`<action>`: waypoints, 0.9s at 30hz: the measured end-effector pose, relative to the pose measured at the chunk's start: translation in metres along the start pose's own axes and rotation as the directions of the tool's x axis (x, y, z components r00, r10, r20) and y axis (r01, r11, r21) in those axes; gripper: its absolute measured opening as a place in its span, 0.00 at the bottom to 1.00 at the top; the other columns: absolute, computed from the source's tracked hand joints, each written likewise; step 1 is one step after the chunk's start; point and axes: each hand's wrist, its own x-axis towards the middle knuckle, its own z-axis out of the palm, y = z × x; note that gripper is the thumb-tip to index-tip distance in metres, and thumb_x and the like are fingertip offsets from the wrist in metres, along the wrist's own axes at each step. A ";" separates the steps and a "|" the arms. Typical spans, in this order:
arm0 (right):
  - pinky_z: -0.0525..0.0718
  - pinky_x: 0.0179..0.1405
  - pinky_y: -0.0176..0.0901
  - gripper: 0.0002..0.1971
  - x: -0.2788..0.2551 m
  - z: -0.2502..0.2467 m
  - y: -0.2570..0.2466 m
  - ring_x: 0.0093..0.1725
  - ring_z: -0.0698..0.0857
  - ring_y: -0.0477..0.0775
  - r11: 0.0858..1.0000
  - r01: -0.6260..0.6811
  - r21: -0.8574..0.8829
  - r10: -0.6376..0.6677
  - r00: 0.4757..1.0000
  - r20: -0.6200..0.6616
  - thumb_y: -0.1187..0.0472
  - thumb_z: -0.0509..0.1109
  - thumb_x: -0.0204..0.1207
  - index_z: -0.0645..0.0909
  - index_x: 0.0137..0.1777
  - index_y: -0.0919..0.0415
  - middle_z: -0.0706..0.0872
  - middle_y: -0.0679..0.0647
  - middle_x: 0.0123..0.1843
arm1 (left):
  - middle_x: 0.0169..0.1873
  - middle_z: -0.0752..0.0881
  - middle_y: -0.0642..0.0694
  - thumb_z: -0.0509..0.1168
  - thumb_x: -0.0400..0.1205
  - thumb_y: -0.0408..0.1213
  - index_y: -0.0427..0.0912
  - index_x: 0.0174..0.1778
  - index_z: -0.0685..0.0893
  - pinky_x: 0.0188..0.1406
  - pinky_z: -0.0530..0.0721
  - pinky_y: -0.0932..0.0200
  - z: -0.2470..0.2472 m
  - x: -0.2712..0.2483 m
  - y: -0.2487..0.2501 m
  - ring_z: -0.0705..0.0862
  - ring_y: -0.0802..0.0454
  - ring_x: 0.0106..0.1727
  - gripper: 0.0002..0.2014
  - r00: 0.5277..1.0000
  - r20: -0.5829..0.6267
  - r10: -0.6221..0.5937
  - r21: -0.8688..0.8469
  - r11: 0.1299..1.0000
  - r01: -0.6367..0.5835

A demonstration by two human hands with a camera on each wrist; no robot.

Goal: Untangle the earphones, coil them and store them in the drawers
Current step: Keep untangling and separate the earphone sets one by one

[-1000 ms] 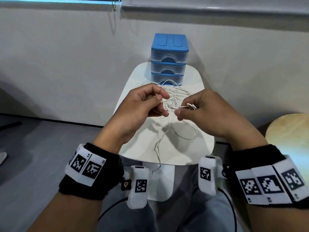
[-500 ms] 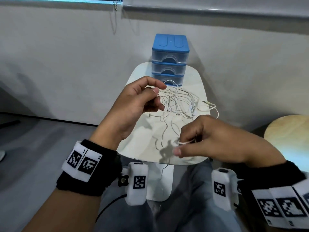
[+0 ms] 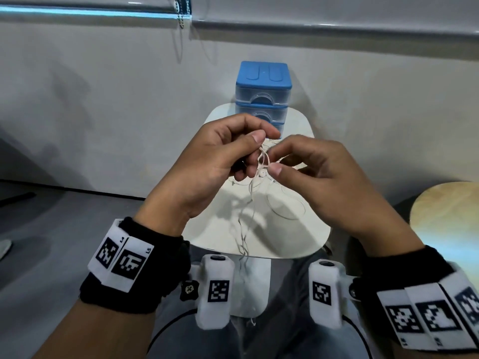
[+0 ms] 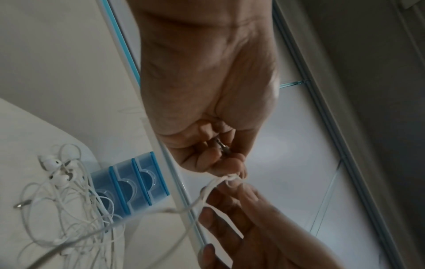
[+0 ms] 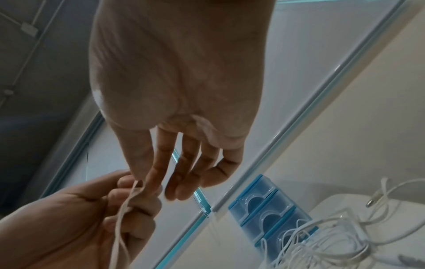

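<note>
White earphone cable [image 3: 262, 161] is held up between both hands above the small white table [image 3: 298, 242]. My left hand [image 3: 261, 145] pinches a bunch of loops, and its curled fingers hold the metal jack plug [image 4: 222, 147]. My right hand [image 3: 272, 160] pinches the same cable [image 5: 128, 198] with thumb and forefinger right beside the left fingertips; its other fingers are spread. A strand hangs down past the table's near edge. More tangled earphones [image 4: 62, 191] with white earbuds lie on the table before the blue drawer unit [image 3: 263, 92], whose three drawers look closed.
The table stands against a grey wall. A round wooden stool [image 3: 445, 216] is at the right. A blind chain [image 3: 182, 11] hangs at the top. My legs are under the table's near edge.
My right hand, which had pulled a strand down toward the table's near edge, has come back up to meet the left hand. Both hands are now higher and closer together.
</note>
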 end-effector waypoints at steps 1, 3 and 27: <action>0.84 0.45 0.56 0.03 0.000 0.001 0.000 0.46 0.86 0.53 1.000 0.005 0.005 -0.006 1.000 0.017 0.58 0.73 0.80 0.87 0.46 0.56 0.90 0.49 0.44 | 0.28 0.76 0.48 0.61 0.90 0.31 0.41 0.54 0.88 0.30 0.71 0.61 0.000 0.000 0.001 0.76 0.53 0.29 0.09 1.000 -0.001 0.003 0.003 1.000 -0.003; 0.85 0.46 0.50 0.06 0.001 0.002 0.000 0.44 0.87 0.52 0.998 0.006 0.061 -0.009 0.999 0.038 0.62 0.71 0.82 0.86 0.44 0.62 0.90 0.53 0.41 | 0.28 0.77 0.48 0.61 0.90 0.31 0.40 0.54 0.88 0.30 0.71 0.62 -0.001 0.000 0.002 0.76 0.53 0.29 0.09 1.000 -0.006 0.005 0.001 1.000 -0.005; 0.82 0.37 0.50 0.04 0.011 0.005 0.000 0.35 0.82 0.54 0.995 -0.013 0.099 0.017 0.999 -0.044 0.66 0.75 0.79 0.85 0.43 0.65 0.87 0.64 0.37 | 0.32 0.76 0.42 0.64 0.89 0.31 0.47 0.70 0.77 0.33 0.75 0.56 -0.001 0.010 0.005 0.74 0.48 0.32 0.14 0.999 0.023 0.045 0.175 0.983 -0.048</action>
